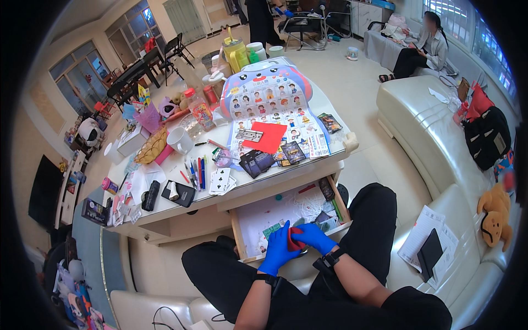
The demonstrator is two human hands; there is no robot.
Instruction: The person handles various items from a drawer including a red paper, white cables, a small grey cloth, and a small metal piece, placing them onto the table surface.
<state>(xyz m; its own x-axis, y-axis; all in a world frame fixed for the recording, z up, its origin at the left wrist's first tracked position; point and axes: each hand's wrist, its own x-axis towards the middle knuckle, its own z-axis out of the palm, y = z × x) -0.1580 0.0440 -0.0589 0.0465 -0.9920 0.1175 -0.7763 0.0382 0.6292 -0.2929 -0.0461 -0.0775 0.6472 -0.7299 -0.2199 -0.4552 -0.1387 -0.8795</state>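
A small dark red object [295, 239] is held between my two blue-gloved hands, above the front of an open drawer [264, 210]. My left hand [277, 249] grips its left side, fingers pointing up. From the right, my right hand [314, 238] has its fingers on the same object. What exactly the object is cannot be made out. Inside the drawer lie a green card-like piece [271, 231], a tangle of white strips [307, 206], a dark item [326, 189] in the back right corner and several small bits.
The tabletop [206, 202] above bears playing cards [222, 180], dark cards [256, 161], a red paper sheet [268, 136], pens [200, 173], a white mug [180, 140] and a picture board [268, 95]. Papers and a black notebook [430, 251] lie on the sofa. A person [427, 49] sits far right.
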